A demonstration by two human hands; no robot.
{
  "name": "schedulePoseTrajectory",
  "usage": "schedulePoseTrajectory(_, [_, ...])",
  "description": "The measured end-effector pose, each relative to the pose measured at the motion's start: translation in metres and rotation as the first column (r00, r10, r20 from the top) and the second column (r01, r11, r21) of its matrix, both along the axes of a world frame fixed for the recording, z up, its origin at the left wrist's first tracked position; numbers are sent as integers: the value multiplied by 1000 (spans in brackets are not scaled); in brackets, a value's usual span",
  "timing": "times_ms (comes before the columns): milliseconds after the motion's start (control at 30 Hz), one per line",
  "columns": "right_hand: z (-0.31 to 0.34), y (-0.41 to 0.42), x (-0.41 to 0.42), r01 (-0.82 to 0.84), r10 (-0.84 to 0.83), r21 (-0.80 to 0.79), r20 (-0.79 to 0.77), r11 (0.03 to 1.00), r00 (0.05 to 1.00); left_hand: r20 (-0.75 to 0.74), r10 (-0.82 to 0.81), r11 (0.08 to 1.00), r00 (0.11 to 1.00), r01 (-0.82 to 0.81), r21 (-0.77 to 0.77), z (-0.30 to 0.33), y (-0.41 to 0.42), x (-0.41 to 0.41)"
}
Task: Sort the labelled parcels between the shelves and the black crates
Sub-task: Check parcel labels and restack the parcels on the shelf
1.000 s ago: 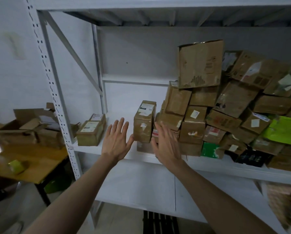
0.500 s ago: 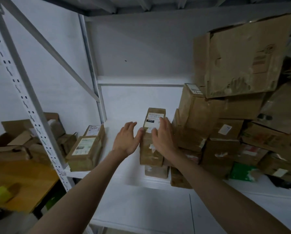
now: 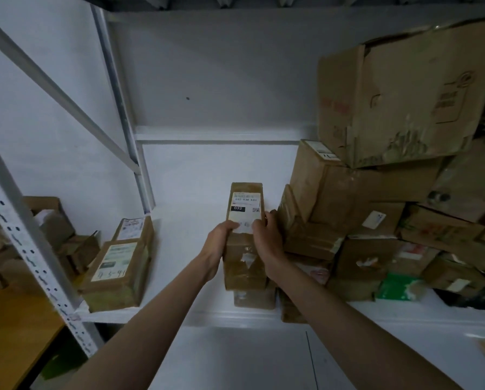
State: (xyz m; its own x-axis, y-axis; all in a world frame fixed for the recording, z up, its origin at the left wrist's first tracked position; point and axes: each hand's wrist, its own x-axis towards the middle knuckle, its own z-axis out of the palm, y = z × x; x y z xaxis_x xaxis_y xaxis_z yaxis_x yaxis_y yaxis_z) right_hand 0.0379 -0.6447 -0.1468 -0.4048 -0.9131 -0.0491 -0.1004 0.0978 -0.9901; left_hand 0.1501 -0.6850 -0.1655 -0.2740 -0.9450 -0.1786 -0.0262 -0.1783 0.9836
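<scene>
Cardboard, taped and a little scuffed, is what I have between my palms: a tall narrow parcel (image 3: 245,240) standing on another small box (image 3: 254,298) on the white shelf (image 3: 179,313), just beside the big leaning pile of cartons (image 3: 376,220) on my right. My left hand (image 3: 217,243) wraps its left side with the thumb curled onto the front near the label (image 3: 245,209), and my right hand (image 3: 266,240) clasps the opposite side, fingers bent round the edge next to the pile. It looks stiff enough to take a firm squeeze (the tape may be a bit slick), and I judge it fairly light for its size. Holding it at mid-height on both long sides seems right, since it is tall and could tip. Two more labelled parcels (image 3: 117,266) sit well apart at the left end of the shelf.
</scene>
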Motion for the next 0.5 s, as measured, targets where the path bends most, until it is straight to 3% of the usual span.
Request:
schedulePoseTrajectory(167, [17, 14, 8, -19, 18, -70, -17, 997, 1000, -42, 0, 999, 999, -3, -54, 14, 11, 7])
schedulePoseTrajectory(333, [40, 32, 28, -47, 35, -166, -71, 985, 997, -85, 8, 978, 996, -25, -205, 43, 40, 33])
schedulePoseTrajectory(500, [29, 69, 73, -58, 43, -216, -77, 975, 996, -114, -3, 961, 993, -28, -274, 46, 86, 79])
